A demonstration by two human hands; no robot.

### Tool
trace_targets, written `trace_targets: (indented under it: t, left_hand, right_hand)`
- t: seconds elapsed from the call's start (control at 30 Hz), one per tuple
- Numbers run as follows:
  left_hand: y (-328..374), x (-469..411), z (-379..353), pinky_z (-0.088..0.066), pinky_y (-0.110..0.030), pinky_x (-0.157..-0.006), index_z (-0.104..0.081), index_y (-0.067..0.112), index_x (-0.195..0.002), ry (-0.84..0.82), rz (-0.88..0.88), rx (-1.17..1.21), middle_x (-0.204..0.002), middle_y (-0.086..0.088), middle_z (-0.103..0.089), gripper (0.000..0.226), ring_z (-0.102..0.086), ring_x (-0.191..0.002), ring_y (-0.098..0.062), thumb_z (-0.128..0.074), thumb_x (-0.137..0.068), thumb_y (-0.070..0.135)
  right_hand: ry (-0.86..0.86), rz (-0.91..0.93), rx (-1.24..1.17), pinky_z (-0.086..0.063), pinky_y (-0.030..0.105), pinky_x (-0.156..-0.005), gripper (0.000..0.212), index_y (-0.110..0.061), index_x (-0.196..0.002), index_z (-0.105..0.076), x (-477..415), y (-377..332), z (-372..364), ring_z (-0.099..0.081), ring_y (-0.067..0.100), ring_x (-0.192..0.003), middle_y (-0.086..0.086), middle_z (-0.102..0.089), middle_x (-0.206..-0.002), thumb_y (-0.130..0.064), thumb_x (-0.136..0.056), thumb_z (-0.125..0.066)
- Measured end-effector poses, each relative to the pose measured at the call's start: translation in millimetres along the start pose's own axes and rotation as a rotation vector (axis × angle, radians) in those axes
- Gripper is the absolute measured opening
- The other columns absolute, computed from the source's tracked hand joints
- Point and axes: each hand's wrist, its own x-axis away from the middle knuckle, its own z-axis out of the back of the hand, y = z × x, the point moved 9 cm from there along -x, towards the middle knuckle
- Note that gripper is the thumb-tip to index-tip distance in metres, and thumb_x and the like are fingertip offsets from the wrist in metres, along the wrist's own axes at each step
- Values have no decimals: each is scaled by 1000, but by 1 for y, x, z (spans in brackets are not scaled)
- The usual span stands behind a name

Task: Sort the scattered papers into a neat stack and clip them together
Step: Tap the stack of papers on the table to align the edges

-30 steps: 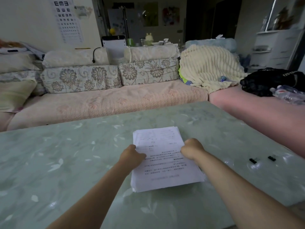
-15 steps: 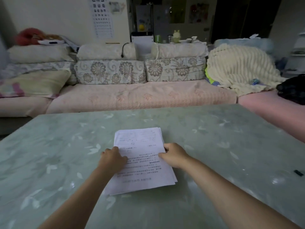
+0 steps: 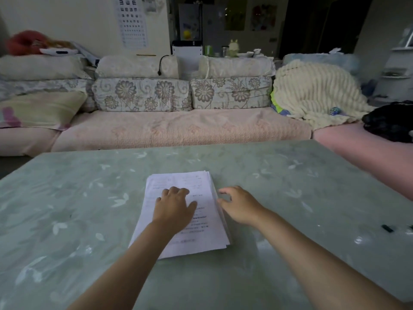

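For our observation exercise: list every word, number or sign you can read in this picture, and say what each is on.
Eye chart: rows of "E" turned different ways, readable in the top rows; the lower rows are too small to read.
Stack of papers: lines of dark print on the top sheet, too blurred to read.
Nothing else shows readable text.
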Motion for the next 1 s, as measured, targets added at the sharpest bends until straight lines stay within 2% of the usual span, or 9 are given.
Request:
trace_targets:
  t: [0.13, 0.23, 0.4, 0.6, 0.67, 0.73, 0.83, 0.93, 1.0]
  left_hand:
    - [84, -9, -8, -44, -38, -100, -55, 25, -131, -11, -125, 206, -129, 0, -58, 43, -47, -122, -23, -52, -93, 45]
    - [160, -10, -23, -48, -32, -93, -57, 26, -128, -65, -250, 275, -117, 6, -63, 40, -57, -109, -18, -56, -91, 42]
    - [279, 0, -60, -48, -31, -91, -55, 29, -129, -181, -404, 300, -116, 8, -62, 39, -58, -107, -16, -56, -92, 41]
    - [383, 20, -111, -48, -32, -95, -52, 28, -132, -348, -538, 298, -124, 5, -59, 42, -57, -111, -16, -56, -92, 39]
    - [405, 24, -123, -48, -31, -95, -51, 28, -134, -378, -563, 298, -126, 5, -58, 44, -57, -112, -16, -58, -92, 37]
    - [420, 27, -132, -47, -31, -95, -50, 28, -135, -385, -590, 287, -128, 6, -57, 46, -56, -113, -16, -58, -91, 37]
    - [430, 26, -141, -46, -30, -94, -49, 28, -137, -372, -604, 282, -130, 7, -55, 49, -54, -115, -15, -59, -90, 36]
    - [431, 21, -146, -46, -30, -91, -51, 28, -135, -338, -597, 288, -127, 7, -56, 50, -52, -116, -14, -63, -87, 38]
    - [429, 17, -145, -47, -31, -88, -56, 27, -129, -305, -588, 304, -122, 4, -57, 46, -53, -113, -17, -64, -86, 40]
  right_hand:
    - [110, -30, 88, -40, 27, -103, 36, -21, -130, -63, 20, 51, 52, -56, 19, -122, 1, -58, -134, -33, -96, -57]
    - [195, -107, 137, -44, 30, -102, 31, -25, -124, -67, 48, 111, 94, -58, 19, -119, -3, -62, -129, -30, -95, -59]
    - [348, -306, 194, -40, 36, -106, 30, -32, -119, -68, 112, 212, 163, -54, 21, -124, -6, -63, -130, -32, -90, -60]
    - [308, -673, 188, -25, 42, -117, 62, -38, -145, -43, 172, 314, 195, -24, 27, -146, 4, -29, -158, -35, -84, -57]
    - [290, -726, 137, -22, 42, -117, 67, -35, -149, -38, 181, 335, 190, -19, 30, -147, 8, -25, -160, -32, -84, -57]
    - [329, -718, 133, -26, 38, -114, 62, -31, -146, -46, 181, 344, 190, -27, 32, -142, 10, -36, -153, -31, -85, -58]
    - [423, -587, 80, -40, 34, -104, 45, -18, -128, -66, 169, 339, 190, -42, 35, -127, 14, -57, -131, -13, -84, -60]
    - [414, -397, 32, -43, 21, -89, 38, -16, -113, -75, 151, 318, 182, -60, 26, -111, 8, -69, -113, 1, -83, -58]
    - [380, -327, -33, -43, 16, -87, 37, -17, -111, -76, 145, 305, 178, -64, 18, -107, 1, -71, -113, 3, -84, -60]
